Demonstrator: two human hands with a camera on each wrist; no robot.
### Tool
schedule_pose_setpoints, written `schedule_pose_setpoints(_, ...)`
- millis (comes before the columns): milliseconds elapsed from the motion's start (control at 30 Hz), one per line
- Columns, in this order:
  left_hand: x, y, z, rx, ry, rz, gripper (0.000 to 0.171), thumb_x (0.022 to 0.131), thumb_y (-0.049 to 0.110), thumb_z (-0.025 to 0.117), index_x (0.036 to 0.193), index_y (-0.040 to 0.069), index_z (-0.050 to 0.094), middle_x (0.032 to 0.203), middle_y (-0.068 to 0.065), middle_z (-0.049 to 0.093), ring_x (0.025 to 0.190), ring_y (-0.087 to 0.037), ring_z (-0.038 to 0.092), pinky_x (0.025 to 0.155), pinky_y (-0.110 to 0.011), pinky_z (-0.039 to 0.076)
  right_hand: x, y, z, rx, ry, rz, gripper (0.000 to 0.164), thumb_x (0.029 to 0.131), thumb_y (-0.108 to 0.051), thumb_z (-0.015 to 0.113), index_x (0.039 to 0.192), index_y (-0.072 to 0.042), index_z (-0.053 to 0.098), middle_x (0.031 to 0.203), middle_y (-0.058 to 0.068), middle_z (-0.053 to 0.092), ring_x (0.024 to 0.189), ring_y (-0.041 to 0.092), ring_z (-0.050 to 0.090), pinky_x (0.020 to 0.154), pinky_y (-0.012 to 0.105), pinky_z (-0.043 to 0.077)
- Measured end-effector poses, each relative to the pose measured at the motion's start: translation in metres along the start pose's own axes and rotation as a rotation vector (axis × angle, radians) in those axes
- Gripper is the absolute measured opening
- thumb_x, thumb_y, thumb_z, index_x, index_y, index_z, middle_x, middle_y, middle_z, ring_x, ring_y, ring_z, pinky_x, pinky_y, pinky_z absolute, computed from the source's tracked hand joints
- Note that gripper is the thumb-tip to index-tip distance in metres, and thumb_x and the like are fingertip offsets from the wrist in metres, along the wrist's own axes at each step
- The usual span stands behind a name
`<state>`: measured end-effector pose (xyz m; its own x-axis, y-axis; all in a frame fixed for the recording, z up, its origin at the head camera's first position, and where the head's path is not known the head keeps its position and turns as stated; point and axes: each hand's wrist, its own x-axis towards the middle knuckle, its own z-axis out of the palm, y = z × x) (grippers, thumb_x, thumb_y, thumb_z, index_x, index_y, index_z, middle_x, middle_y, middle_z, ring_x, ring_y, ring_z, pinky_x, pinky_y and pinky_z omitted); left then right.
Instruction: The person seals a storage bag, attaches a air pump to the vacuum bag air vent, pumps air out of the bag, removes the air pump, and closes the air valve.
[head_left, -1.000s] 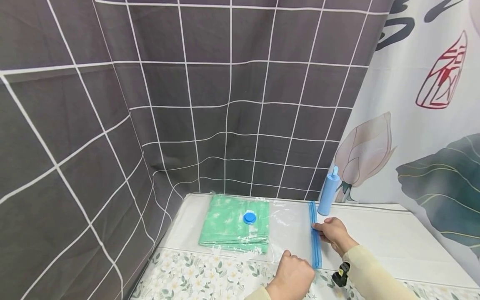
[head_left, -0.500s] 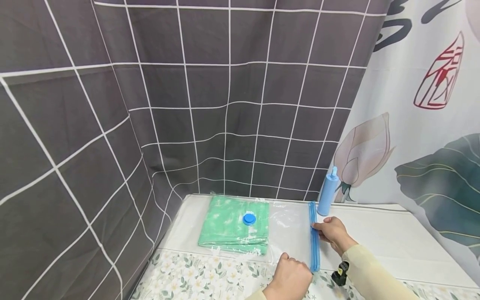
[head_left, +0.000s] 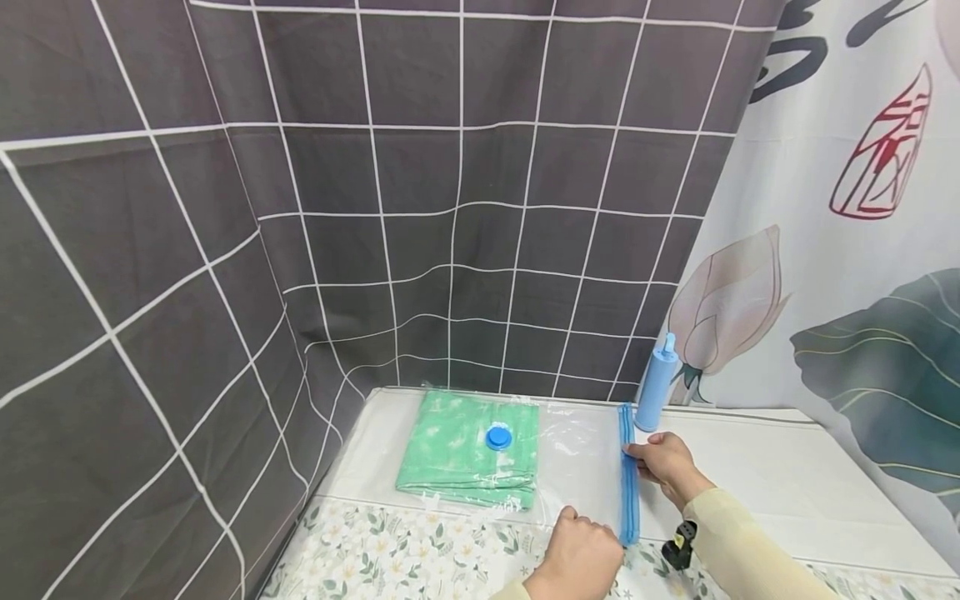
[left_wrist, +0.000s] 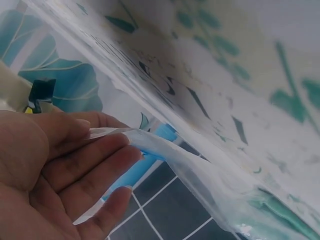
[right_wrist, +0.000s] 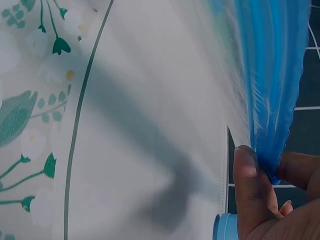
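A clear vacuum storage bag (head_left: 573, 442) lies flat, with a folded green cloth (head_left: 457, 450) inside and a round blue valve (head_left: 498, 437) on top. Along its right end runs a blue zip strip (head_left: 628, 500). My right hand (head_left: 666, 467) pinches this strip between thumb and fingers, as the right wrist view shows up close. Near the strip's front end, my left hand (head_left: 576, 554) holds the bag's edge. The left wrist view has clear plastic (left_wrist: 150, 142) between thumb and fingers, the other fingers spread loosely.
Behind the right hand stands a light blue hand pump (head_left: 657, 387), upright near the back edge. The table has a white surface (head_left: 750, 475) and a floral front part (head_left: 375, 542). A dark grid curtain (head_left: 495, 233) hangs behind and at left, a lotus-print curtain (head_left: 840, 292) at right.
My left hand has shifted very slightly left and toward the front, and the zip strip's front end has come a little forward with it. The right hand keeps its place.
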<state>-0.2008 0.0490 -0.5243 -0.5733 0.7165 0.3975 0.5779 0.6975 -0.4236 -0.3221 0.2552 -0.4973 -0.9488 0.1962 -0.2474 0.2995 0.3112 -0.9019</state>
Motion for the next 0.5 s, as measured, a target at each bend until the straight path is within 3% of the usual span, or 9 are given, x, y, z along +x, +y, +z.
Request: schedule_pose_setpoints(500,-0.0018,0.0001,-0.0007,0.003,0.005,-0.015,0.03,0.096,0.037,0.084,0.068,0.032,0.072,0.059,0.016,0.062,0.052,-0.002,0.055,0.059,-0.027,0.022,0.0016,0.0002,-0.0008,0.0,0.011,0.003,0.043,0.104,-0.002,0.073,0.128,0.012,0.04,0.087,0.011,0.065,0.069,0.011,0.068,0.067,0.028,0.068)
